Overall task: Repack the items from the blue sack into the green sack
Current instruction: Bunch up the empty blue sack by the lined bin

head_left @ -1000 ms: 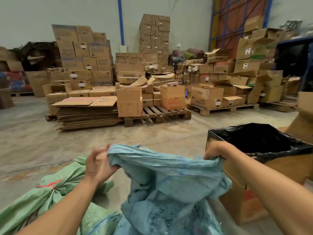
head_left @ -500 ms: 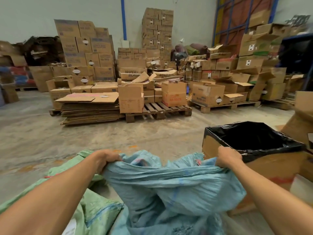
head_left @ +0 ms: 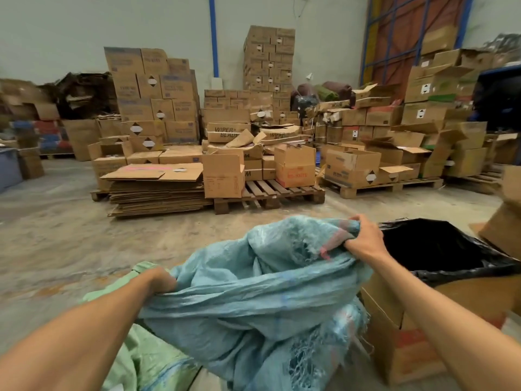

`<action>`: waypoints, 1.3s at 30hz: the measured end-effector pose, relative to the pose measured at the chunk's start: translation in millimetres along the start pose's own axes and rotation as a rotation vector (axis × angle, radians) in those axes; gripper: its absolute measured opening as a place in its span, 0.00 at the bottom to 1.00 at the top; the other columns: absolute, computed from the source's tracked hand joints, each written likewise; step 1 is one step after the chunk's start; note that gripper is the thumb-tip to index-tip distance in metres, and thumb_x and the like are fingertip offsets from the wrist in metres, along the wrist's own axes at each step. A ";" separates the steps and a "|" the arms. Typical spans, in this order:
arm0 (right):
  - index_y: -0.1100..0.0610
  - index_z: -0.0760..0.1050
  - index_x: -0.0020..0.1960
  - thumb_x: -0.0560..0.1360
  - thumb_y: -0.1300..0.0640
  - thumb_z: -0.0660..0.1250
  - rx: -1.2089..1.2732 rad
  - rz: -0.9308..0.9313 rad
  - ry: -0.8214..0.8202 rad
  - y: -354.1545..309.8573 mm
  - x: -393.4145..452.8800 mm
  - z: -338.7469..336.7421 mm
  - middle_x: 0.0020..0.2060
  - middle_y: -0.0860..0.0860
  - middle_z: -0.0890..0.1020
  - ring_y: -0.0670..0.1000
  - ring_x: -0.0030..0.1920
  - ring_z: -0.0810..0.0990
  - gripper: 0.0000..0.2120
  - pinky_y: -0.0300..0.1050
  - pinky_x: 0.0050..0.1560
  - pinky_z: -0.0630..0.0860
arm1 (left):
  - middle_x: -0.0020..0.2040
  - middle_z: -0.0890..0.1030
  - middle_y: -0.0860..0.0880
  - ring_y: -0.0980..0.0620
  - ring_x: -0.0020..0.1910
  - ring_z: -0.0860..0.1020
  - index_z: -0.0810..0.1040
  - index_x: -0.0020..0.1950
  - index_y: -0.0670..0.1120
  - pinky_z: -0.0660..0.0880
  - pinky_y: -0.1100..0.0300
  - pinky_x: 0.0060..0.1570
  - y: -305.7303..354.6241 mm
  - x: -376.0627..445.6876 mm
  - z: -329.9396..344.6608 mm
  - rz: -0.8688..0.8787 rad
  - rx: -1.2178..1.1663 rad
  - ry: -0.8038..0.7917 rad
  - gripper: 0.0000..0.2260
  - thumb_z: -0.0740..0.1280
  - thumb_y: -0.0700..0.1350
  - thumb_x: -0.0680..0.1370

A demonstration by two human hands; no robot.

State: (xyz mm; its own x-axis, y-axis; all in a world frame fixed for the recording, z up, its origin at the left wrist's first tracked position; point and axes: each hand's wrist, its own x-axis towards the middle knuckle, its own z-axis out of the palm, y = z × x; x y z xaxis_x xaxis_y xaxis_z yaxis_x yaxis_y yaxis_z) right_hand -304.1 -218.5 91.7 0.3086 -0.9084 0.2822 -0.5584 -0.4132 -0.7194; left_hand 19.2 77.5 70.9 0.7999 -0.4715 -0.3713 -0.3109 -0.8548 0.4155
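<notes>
Both hands grip the crumpled blue woven plastic sack (head_left: pixel 253 300): left hand (head_left: pixel 162 280) clutching its lower left edge, right hand (head_left: pixel 363 239) bunching its frayed top. The pale green woven sack (head_left: pixel 141 359) lies touching it at its left.

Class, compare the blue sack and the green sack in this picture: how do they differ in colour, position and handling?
The blue sack is pale blue and lifted; the green sack is light green and lies low on the floor beside it. The left hand and right hand grip the blue sack's edge; neither visibly holds the green sack. Both are crumpled woven sacks.
</notes>
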 end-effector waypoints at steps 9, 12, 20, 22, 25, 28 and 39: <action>0.46 0.80 0.44 0.69 0.59 0.71 -0.504 -0.123 -0.059 19.1 21.6 -13.6 0.42 0.51 0.83 0.57 0.49 0.80 0.08 0.50 0.49 0.73 | 0.39 0.78 0.42 0.41 0.38 0.79 0.73 0.43 0.44 0.76 0.62 0.29 36.4 41.3 -59.7 0.400 -0.903 0.446 0.09 0.67 0.30 0.70; 0.49 0.83 0.43 0.73 0.60 0.67 -0.611 -0.097 0.347 26.9 17.8 -23.6 0.37 0.51 0.83 0.57 0.41 0.83 0.09 0.44 0.35 0.72 | 0.36 0.77 0.45 0.40 0.41 0.77 0.74 0.38 0.46 0.73 0.54 0.35 30.9 52.0 -82.0 0.412 -0.185 0.971 0.09 0.69 0.33 0.68; 0.42 0.68 0.64 0.70 0.43 0.72 -0.557 -0.330 -0.382 34.8 30.0 -43.8 0.57 0.46 0.78 0.49 0.58 0.79 0.25 0.47 0.53 0.79 | 0.45 0.81 0.38 0.41 0.38 0.81 0.78 0.54 0.38 0.78 0.47 0.42 43.9 51.2 -115.9 -0.151 -0.986 -0.110 0.09 0.69 0.39 0.75; 0.43 0.63 0.71 0.67 0.48 0.74 -0.414 -0.321 -0.578 27.6 29.9 -40.0 0.64 0.48 0.73 0.49 0.63 0.75 0.35 0.45 0.60 0.75 | 0.50 0.79 0.38 0.42 0.43 0.80 0.74 0.53 0.38 0.76 0.50 0.49 57.9 50.5 -119.9 -0.048 -1.147 -0.083 0.08 0.69 0.36 0.75; 0.41 0.53 0.77 0.69 0.41 0.69 -0.799 -0.416 -0.573 23.3 24.8 -29.5 0.68 0.50 0.66 0.50 0.61 0.74 0.42 0.42 0.52 0.72 | 0.54 0.79 0.38 0.43 0.47 0.81 0.73 0.57 0.42 0.78 0.48 0.46 63.4 91.0 -124.3 0.163 -1.447 0.080 0.10 0.66 0.34 0.76; 0.46 0.57 0.77 0.71 0.35 0.65 -0.884 -0.324 -0.617 28.1 17.8 -11.8 0.70 0.54 0.64 0.55 0.69 0.67 0.39 0.52 0.63 0.69 | 0.61 0.80 0.39 0.42 0.51 0.83 0.70 0.67 0.44 0.81 0.43 0.36 61.9 185.9 -119.2 0.161 -1.705 0.135 0.24 0.68 0.37 0.72; 0.48 0.60 0.71 0.46 0.21 0.71 0.165 -0.152 -0.603 -54.1 -53.9 96.6 0.65 0.50 0.59 0.53 0.71 0.57 0.61 0.54 0.71 0.62 | 0.67 0.74 0.37 0.37 0.51 0.82 0.62 0.75 0.43 0.79 0.41 0.45 194.8 27.1 -83.8 0.527 -1.553 -0.209 0.33 0.68 0.38 0.71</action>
State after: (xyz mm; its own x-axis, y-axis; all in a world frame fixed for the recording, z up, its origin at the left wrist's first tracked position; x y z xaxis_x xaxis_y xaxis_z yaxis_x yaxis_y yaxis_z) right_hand -216.2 -141.0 54.1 0.7805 -0.6250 0.0165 -0.3638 -0.4755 -0.8010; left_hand 23.4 -83.6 211.3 0.6607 -0.7502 0.0259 0.3717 0.3570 0.8570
